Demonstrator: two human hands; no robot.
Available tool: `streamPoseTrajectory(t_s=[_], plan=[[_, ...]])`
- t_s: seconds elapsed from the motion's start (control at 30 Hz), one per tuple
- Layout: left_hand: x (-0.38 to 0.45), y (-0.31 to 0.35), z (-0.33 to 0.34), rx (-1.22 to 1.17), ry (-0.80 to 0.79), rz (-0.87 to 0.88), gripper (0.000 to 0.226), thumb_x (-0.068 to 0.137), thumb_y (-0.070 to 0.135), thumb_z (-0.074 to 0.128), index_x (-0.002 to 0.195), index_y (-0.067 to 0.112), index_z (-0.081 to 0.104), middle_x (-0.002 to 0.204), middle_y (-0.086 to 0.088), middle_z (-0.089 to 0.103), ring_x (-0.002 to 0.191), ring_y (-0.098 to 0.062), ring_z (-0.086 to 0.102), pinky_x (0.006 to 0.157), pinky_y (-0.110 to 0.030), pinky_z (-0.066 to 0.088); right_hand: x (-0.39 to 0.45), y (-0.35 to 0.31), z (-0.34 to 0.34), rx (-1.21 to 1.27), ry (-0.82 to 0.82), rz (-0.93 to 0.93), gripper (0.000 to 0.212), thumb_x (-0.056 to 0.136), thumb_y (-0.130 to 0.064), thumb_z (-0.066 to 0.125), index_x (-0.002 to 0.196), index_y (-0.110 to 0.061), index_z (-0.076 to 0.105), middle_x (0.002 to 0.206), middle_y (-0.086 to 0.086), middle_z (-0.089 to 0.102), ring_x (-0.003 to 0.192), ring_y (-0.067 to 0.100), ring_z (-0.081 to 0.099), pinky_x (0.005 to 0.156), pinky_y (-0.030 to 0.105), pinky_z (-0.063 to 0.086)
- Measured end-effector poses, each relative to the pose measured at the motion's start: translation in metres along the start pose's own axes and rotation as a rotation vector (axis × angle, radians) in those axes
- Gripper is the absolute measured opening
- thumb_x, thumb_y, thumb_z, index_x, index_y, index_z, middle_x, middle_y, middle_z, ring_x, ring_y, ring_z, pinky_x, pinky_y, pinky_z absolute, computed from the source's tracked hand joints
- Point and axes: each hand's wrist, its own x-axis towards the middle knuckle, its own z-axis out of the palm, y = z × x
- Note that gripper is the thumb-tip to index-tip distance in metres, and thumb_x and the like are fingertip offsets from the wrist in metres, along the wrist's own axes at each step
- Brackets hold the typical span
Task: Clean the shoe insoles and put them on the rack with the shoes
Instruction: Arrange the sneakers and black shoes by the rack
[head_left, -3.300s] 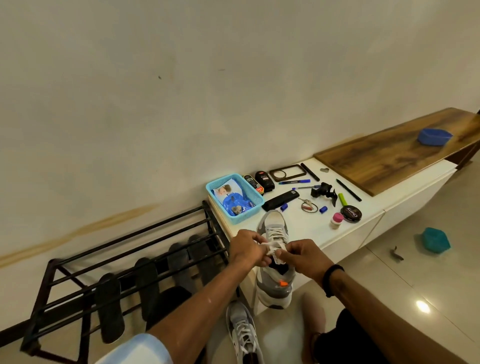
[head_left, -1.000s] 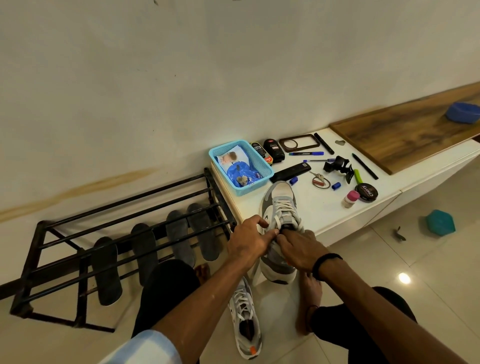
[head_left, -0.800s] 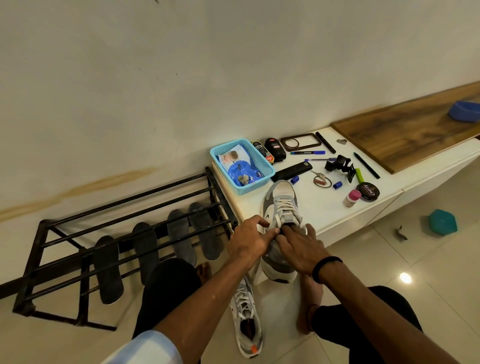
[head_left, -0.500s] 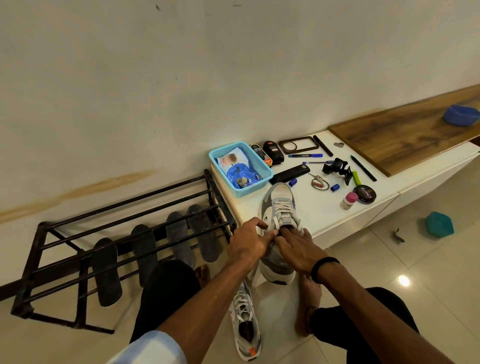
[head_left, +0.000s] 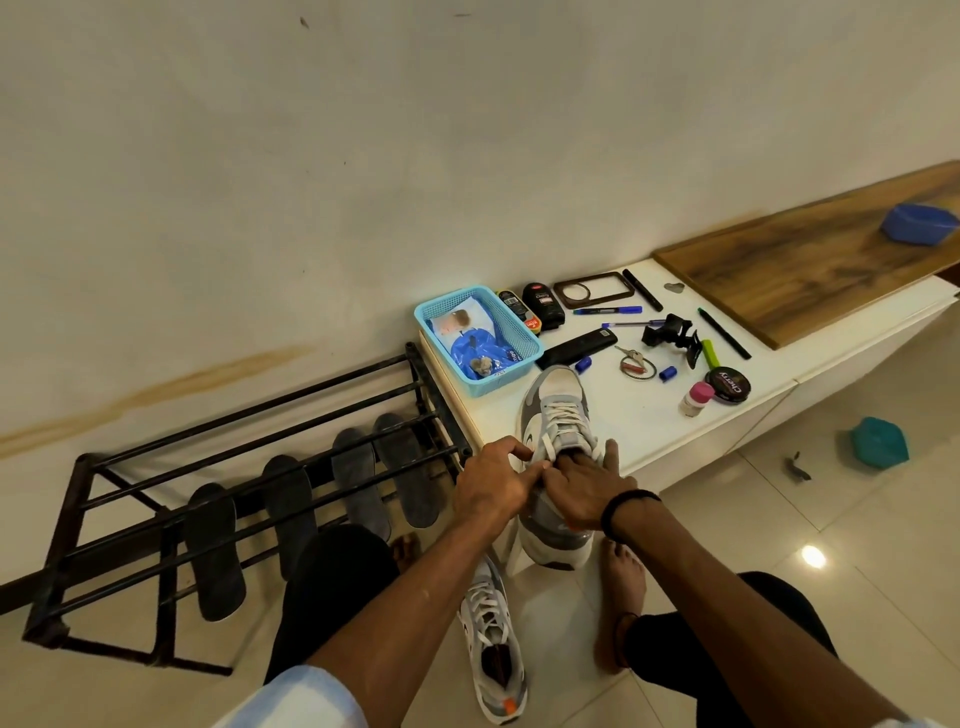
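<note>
A grey and white sneaker (head_left: 558, 410) lies on the edge of the white cabinet top (head_left: 639, 421), its heel hanging over the front. My left hand (head_left: 491, 480) pinches the laces and tongue at its opening. My right hand (head_left: 584, 491) lies over the opening with its fingertips tucked in. A second sneaker (head_left: 493, 644) stands on the floor between my legs. Several dark insoles (head_left: 213, 551) lean on the black metal rack (head_left: 249, 467) at the left.
A blue basket (head_left: 519, 332) with packets stands behind the sneaker. Polish bottles, pens, keys (head_left: 634, 361), a black remote (head_left: 576, 348), a polish tin (head_left: 727, 387) and a small bottle (head_left: 696, 397) lie on the cabinet. A wooden board (head_left: 810, 270) with a blue bowl (head_left: 917, 223) is far right.
About three seconds ago both hands held the white laces up above the sneaker. Now they lie low on its opening, and the view has dropped lower.
</note>
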Motion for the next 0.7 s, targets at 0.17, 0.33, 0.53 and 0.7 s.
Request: streamPoseTrajectory(t_s=[0.17,0.33,0.53,0.7], plan=[[0.002,0.005,0.0,-0.005,-0.008,-0.005,0.021,0.088,0.052,0.072,0.096,0.04,0.057,0.1,-0.002,0.075,0.084,-0.022,0.074,0.076,-0.043,0.064,-0.01,-0.01,-0.013,0.067,-0.006,-0.013,0.053,0.103,-0.037,0.021,0.149,-0.018,0.039,0.155,0.013,0.04,0.146,0.026,0.028,0.121,0.051,-0.006],[-0.004,0.006,0.001,-0.025,0.028,0.016,0.024,0.086,0.054,0.074,0.098,0.036,0.061,0.097,-0.003,0.076,0.079,-0.021,0.075,0.075,-0.042,0.064,-0.034,-0.013,-0.017,0.021,-0.034,-0.059,0.051,0.107,-0.037,0.014,0.14,-0.021,0.049,0.149,0.012,0.047,0.137,0.027,0.041,0.12,0.048,0.014],[-0.008,0.011,0.0,-0.028,0.041,0.007,0.024,0.086,0.05,0.076,0.099,0.034,0.063,0.096,-0.002,0.076,0.07,-0.015,0.074,0.073,-0.039,0.064,-0.055,-0.005,-0.019,0.167,-0.022,0.017,0.041,0.109,-0.031,0.024,0.139,-0.011,0.044,0.142,0.017,0.052,0.128,0.033,0.049,0.111,0.046,0.036],[-0.01,0.013,-0.003,-0.009,0.019,-0.007,0.022,0.087,0.052,0.074,0.097,0.039,0.058,0.101,-0.002,0.076,0.084,-0.021,0.074,0.079,-0.044,0.063,-0.029,-0.005,-0.011,0.062,0.031,-0.075,0.058,0.102,-0.043,0.017,0.152,-0.017,0.031,0.162,0.009,0.028,0.151,0.027,0.019,0.121,0.058,-0.003]])
